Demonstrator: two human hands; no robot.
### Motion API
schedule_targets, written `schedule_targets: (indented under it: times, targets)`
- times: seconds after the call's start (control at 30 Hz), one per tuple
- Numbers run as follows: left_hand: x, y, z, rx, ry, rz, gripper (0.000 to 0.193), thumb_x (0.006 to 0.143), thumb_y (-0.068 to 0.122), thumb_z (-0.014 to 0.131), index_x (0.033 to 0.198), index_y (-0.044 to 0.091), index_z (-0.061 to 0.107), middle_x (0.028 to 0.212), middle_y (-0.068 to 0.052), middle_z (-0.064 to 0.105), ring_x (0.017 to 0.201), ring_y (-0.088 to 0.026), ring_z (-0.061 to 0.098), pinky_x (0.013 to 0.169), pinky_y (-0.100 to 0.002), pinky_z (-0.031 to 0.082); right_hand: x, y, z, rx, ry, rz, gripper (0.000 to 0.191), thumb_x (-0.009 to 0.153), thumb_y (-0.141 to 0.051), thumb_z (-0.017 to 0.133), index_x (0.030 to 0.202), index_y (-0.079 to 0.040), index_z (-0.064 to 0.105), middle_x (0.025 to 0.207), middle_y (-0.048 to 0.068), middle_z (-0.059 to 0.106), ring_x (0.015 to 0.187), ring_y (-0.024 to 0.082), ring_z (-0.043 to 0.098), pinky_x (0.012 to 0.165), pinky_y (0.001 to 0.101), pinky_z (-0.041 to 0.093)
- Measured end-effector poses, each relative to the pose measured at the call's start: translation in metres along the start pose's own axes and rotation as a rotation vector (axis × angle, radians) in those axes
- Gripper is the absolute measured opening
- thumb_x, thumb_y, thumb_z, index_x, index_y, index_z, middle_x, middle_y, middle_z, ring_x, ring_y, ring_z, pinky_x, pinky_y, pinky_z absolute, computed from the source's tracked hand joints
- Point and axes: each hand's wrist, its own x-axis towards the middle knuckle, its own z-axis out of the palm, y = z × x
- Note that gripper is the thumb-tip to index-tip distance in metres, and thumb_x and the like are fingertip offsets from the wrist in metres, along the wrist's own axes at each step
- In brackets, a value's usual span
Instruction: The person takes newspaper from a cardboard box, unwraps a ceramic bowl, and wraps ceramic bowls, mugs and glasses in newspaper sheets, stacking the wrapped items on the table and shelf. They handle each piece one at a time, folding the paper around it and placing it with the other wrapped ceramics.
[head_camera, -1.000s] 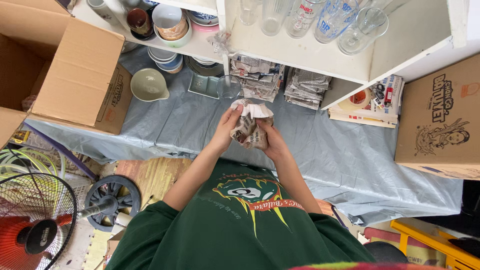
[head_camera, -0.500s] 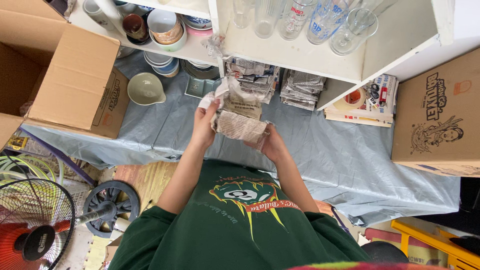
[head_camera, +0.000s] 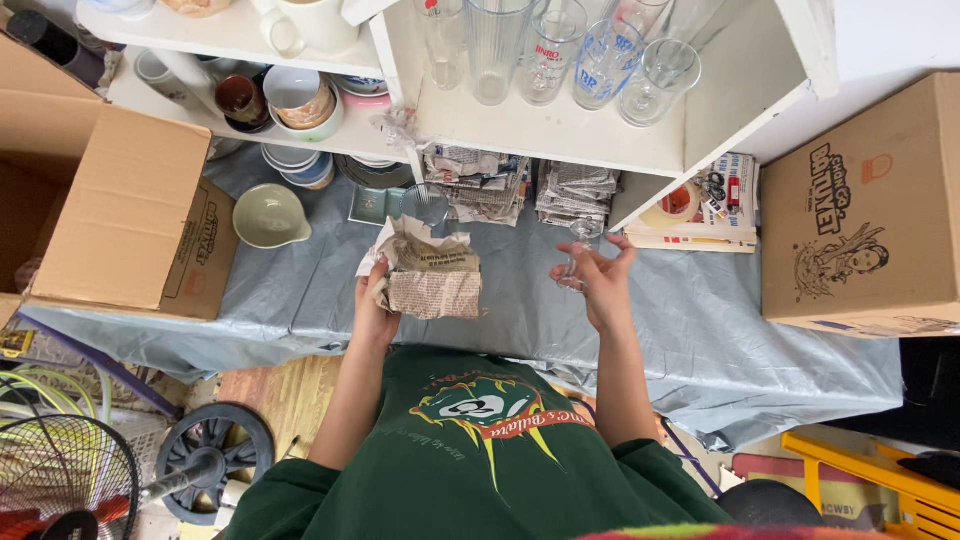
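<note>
A second ago both hands were bunched together around one paper-wrapped bundle; now they have come apart, and the wrapping and its contents have separated. The left hand (head_camera: 373, 300) grips a crumpled sheet of newspaper (head_camera: 432, 275), fingers clenched on its left edge, with a clear glass (head_camera: 428, 207) showing at the paper's 12 o'clock, whether lying in the paper or standing behind it cannot be told. The right hand (head_camera: 597, 283) has swung out toward 3 o'clock and holds a small stemmed glass (head_camera: 578, 250) lightly in the fingertips, tilted, the thumb and fingers spread around it and not clenched tight. So the unwrapping appears done for this piece: the glass is bare and free of paper. Both forearms rise from the green sweatshirt at 6 o'clock, elbows tucked, wrists lifted above the tabletop (head_camera: 700, 340), which is covered by a grey-blue sheet. At 12 o'clock stands a white shelf (head_camera: 560, 150) carrying tall tumblers (head_camera: 500, 50) and, toward 10 o'clock, mugs and bowls (head_camera: 290, 95). Folded newspaper stacks (head_camera: 575, 195) lie under the shelf. A pale green bowl (head_camera: 268, 215) sits at 9 o'clock of the left hand, beside an open cardboard box (head_camera: 120, 210); another box (head_camera: 865, 200) stands at 3 o'clock.
</note>
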Motion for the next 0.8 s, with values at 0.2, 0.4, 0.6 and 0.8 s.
schedule_targets:
  times: [0.2,0.4,0.6,0.8]
  targets:
    - [-0.005,-0.007,-0.002,-0.01,-0.016,-0.013,0.039,0.101,0.025,0.065,0.134,0.007,0.057,0.122,-0.006,0.067,0.107,-0.018,0.067,0.087,-0.036,0.057,-0.004,-0.054,-0.004,0.327,-0.274,-0.121,0.042,0.108,-0.024,0.049,0.142,0.001,0.052,0.122,0.026,0.062,0.103,0.038,0.071,0.088,0.0473,0.062]
    - [-0.009,-0.003,-0.002,0.016,0.013,-0.035,0.039,0.1,0.026,0.066,0.132,0.007,0.057,0.12,-0.006,0.067,0.103,-0.018,0.068,0.084,-0.036,0.058,-0.005,-0.09,0.004,0.581,-0.467,-0.147,0.063,0.098,-0.016,0.054,0.158,-0.005,0.039,0.159,0.027,0.047,0.141,0.037,0.054,0.101,0.0498,0.058]
    - [-0.013,-0.001,-0.005,0.045,0.029,-0.025,0.041,0.1,0.027,0.064,0.134,0.006,0.056,0.12,-0.006,0.068,0.103,-0.018,0.068,0.083,-0.036,0.058,0.011,-0.088,0.016,0.03,-0.34,-0.317,0.039,0.112,-0.028,0.049,0.139,-0.001,0.041,0.13,0.027,0.064,0.113,0.037,0.069,0.088,0.0471,0.062]
    - [-0.015,-0.003,-0.011,0.024,0.011,-0.015,0.041,0.1,0.025,0.064,0.134,0.005,0.056,0.121,-0.007,0.068,0.105,-0.018,0.068,0.085,-0.036,0.059,0.024,-0.081,0.024,-0.338,-0.191,-0.367,0.038,0.116,-0.036,0.042,0.127,-0.003,0.059,0.08,0.009,0.058,0.064,0.012,0.05,0.054,0.0272,0.038]
